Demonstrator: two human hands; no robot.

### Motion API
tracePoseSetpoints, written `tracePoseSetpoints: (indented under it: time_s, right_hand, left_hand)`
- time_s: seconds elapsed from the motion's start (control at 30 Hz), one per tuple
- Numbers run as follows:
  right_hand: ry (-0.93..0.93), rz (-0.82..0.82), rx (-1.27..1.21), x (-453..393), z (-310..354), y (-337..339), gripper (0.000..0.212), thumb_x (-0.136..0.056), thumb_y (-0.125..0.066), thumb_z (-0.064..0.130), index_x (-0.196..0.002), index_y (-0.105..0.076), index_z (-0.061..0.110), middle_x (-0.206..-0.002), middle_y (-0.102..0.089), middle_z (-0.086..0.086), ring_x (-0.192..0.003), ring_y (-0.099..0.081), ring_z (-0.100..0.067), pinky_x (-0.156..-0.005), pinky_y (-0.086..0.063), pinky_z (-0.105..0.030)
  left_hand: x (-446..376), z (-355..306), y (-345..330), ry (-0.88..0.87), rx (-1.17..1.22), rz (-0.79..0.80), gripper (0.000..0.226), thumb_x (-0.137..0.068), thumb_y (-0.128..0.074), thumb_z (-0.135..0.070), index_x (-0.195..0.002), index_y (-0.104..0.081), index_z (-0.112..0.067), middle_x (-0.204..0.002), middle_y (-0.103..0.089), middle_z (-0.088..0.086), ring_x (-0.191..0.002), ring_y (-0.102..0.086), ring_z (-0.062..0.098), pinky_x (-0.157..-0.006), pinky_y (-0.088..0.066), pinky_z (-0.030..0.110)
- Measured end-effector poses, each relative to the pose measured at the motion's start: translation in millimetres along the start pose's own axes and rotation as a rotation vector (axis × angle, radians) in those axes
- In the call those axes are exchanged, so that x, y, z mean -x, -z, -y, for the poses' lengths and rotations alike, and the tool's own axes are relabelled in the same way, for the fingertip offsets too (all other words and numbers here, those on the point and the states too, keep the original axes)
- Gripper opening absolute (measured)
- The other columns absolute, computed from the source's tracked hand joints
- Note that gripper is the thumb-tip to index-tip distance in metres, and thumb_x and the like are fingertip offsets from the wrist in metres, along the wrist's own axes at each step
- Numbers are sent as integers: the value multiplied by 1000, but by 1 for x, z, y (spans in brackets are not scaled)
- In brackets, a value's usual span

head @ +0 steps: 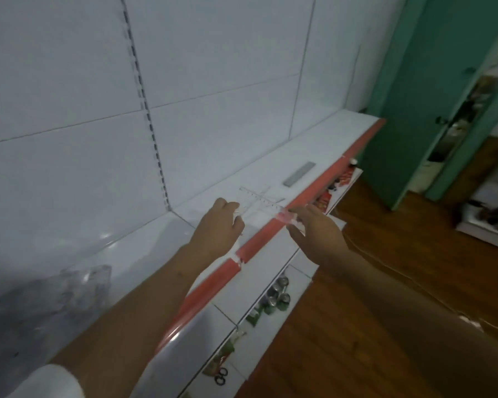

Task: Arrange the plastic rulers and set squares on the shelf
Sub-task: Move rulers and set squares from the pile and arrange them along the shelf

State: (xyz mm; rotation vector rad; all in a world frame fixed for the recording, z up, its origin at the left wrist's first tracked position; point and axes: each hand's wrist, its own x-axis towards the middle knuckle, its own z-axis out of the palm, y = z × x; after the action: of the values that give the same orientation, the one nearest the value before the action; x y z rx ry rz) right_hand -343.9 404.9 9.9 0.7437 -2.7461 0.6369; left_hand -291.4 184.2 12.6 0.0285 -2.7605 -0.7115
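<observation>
On the white shelf (314, 145), just behind its red front edge (308, 191), lies a clear plastic ruler (260, 201). Left hand (219, 228) pinches one end, right hand (314, 228) the other w/ fingers curled. Prob. light, thin, slick & bendy; grip by the ends.

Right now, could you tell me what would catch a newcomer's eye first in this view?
First, the two hands meeting over the white shelf: the left hand and right hand hold a clear plastic ruler at its two ends. Next, the red strip along the shelf's front edge, beneath the ruler. A grey ruler lies farther along the shelf.
</observation>
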Motion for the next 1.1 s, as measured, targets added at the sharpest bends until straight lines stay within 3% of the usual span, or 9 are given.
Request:
tracePoseSetpoints:
  time_s: [0.17,0.3,0.43,0.53,0.6,0.7,0.8,1.0,1.1]
  right_hand:
    - [-156,-73,75,22,-80,43,41,-95,-52,35,-135,-49,24,-129,-56,2,-112,-56,-18,-91,-51,-37]
    - [-259,-109,115,30,-148,68,39,-96,-51,33,-135,-49,26,-122,-56,5,-102,-56,-14,-85,-49,-28]
    - [-292,-123,161,28,-220,96,39,-96,-52,35,-134,-49,28,-119,-56,6,-95,-57,-13,-81,-50,-29]
    - [-320,-138,186,19,-273,120,38,-96,-52,31,-133,-49,26,-117,-55,7,-92,-55,-10,-78,-45,-24]
    - [-334,-143,176,12,-304,131,38,-97,-50,31,-133,-50,25,-117,-55,6,-92,-55,-10,-78,-44,-24]
    - [-336,-122,194,0,-346,137,38,-96,-49,34,-134,-48,26,-118,-55,8,-92,-55,-8,-80,-45,-25]
    - [-344,-111,179,-16,-378,138,39,-96,-49,35,-134,-48,26,-118,-54,8,-92,-54,-7,-80,-44,-24]
    - [-318,-131,148,-70,-430,138,38,-97,-47,32,-134,-48,25,-120,-55,7,-94,-55,-9,-79,-41,-24]
    - [-315,-114,142,-104,-453,140,39,-98,-47,33,-135,-48,23,-121,-55,5,-95,-55,-11,-82,-41,-26]
  left_hand:
    - [-44,-76,-50,-153,4,44,33,-100,-40,-19,-126,-56,-5,-116,-52,14,-97,-58,28,-84,-43,34]
    - [-82,-134,-96,-211,-28,100,29,-102,-35,-19,-112,-58,-5,-107,-54,13,-80,-52,20,-69,-37,25]
    - [-121,-198,-131,-272,-10,128,28,-101,-37,-14,-116,-58,-7,-122,-58,11,-100,-55,24,-85,-43,30]
    - [-149,-241,-159,-274,-45,147,20,-101,-40,-11,-96,-59,-7,-102,-63,13,-80,-53,17,-73,-42,26]
    - [-168,-261,-179,-224,-51,181,19,-100,-43,-11,-106,-59,-4,-108,-62,13,-92,-58,23,-80,-44,30]
    - [-196,-280,-205,-200,-31,194,25,-98,-41,-12,-116,-57,-4,-116,-59,14,-104,-56,29,-79,-39,29]
    - [-221,-292,-222,-152,-24,194,28,-99,-38,-14,-120,-56,-6,-114,-60,13,-103,-57,28,-79,-39,29]
    - [-291,-301,-258,-98,7,194,25,-99,-39,-20,-114,-56,-8,-104,-63,12,-96,-60,30,-83,-49,41]
    - [-332,-296,-278,-139,10,172,17,-101,-39,-24,-100,-55,-17,-91,-63,2,-83,-64,19,-66,-48,25]
